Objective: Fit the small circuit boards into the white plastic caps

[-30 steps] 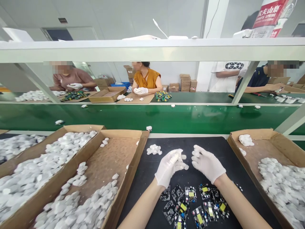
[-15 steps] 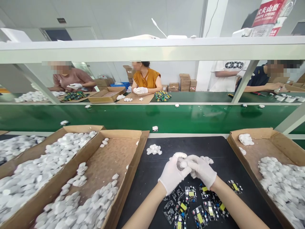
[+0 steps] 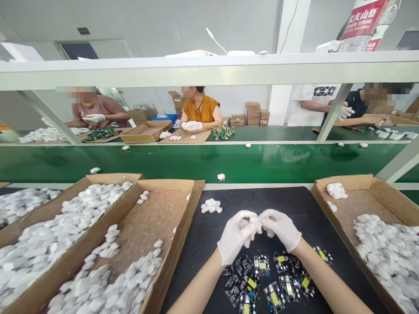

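My left hand (image 3: 238,235) and my right hand (image 3: 280,228), both in white gloves, meet fingertip to fingertip above the black mat (image 3: 193,266). Fingers on each side are curled in and pinched together. Whatever they grip is white like the gloves or hidden behind them, so I cannot make it out. Just below the hands lie several circuit boards (image 3: 262,265) with yellow-topped parts, some turned face down. To the upper left of my left hand sits a small heap of white rounded pieces (image 3: 211,206).
Cardboard trays with white pieces stand on the left (image 3: 197,205) and right (image 3: 352,248). Beyond the mat runs a green conveyor belt (image 3: 176,163) carrying small white-topped items (image 3: 221,177). A shelf beam (image 3: 209,72) crosses above. Several co-workers sit or stand across the belt.
My hands have shifted and their fingers have drawn closer together; a white piece that showed between them is no longer distinguishable. Items on the belt have moved right.
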The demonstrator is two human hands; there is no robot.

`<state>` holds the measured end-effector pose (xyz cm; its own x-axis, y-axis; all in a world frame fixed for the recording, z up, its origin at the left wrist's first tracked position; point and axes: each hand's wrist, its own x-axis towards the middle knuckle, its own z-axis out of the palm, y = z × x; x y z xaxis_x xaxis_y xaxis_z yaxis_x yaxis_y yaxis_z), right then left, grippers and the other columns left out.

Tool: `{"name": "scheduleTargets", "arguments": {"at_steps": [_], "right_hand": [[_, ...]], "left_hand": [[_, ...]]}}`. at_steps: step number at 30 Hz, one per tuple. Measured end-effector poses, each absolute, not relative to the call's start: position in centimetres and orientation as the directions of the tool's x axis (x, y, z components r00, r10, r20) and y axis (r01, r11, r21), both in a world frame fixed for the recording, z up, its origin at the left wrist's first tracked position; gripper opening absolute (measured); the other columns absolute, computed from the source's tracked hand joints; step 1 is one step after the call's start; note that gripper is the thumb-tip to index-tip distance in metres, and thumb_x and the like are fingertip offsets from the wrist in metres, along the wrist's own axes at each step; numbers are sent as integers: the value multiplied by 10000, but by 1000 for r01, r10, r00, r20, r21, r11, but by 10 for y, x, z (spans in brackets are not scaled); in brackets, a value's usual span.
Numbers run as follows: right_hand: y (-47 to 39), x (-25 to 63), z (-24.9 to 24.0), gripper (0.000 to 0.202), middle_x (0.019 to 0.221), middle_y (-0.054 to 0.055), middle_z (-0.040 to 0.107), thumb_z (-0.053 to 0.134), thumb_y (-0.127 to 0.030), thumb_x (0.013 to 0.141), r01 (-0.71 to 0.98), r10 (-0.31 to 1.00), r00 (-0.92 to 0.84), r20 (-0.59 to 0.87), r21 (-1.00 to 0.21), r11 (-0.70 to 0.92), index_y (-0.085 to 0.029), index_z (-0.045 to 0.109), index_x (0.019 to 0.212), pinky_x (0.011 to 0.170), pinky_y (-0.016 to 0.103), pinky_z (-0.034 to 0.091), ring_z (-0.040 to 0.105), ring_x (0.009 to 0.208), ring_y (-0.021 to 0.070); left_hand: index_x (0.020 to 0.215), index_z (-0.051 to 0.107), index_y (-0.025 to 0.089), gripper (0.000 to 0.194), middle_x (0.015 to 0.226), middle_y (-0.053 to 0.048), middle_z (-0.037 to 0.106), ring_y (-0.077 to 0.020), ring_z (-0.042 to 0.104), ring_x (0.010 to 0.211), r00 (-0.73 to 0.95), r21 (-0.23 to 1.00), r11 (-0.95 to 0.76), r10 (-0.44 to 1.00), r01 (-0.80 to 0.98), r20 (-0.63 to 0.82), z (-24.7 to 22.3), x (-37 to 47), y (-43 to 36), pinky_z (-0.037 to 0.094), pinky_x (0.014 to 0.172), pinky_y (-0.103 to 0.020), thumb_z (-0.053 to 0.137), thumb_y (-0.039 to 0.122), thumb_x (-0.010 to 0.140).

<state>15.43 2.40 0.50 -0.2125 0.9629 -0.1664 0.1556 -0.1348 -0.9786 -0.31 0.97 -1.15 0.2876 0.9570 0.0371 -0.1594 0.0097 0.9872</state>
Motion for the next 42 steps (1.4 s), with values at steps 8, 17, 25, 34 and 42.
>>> {"name": "scheduleTargets", "arguments": {"at_steps": [8,17,25,34,42], "right_hand": [[27,161,6,239,524,-35,501,614,-387,640,82,981,-88,-172,-983,-165,-158,551,661,440,212,340,424,441,74],[28,164,4,245,567,-19,506,612,-400,685,117,995,-46,-85,-990,-79,-157,588,706,479,246,369,436,484,96],[29,173,15,224,717,58,654,560,-410,753,95,984,148,96,-992,82,-189,526,769,493,267,393,522,548,140],[58,223,-8,297,1085,121,614,600,-277,688,892,941,272,201,-419,-168,-255,674,976,757,443,403,569,951,329],[21,165,-2,483,1105,90,612,573,-279,739,718,829,-401,390,-429,549,-231,525,1217,859,393,419,549,1008,251]], "left_hand": [[956,449,169,367,731,-5,604,-93,549,593,274,950,14,959,-310,75,-3,5,5,462,546,-218,668,349,722],[922,474,164,326,699,-9,617,-94,537,514,232,927,-13,967,-374,107,-5,2,8,418,494,-215,655,353,728],[842,465,166,309,648,16,587,-56,516,418,269,847,146,963,-512,-3,2,-5,11,368,398,-155,663,364,710],[986,472,168,449,726,-4,601,-111,610,568,285,831,260,950,-492,-129,-2,-1,11,443,477,-183,732,314,651],[853,473,164,396,774,-32,638,-114,609,559,345,915,174,938,-364,-41,-12,0,11,460,523,-220,713,419,667]]}}
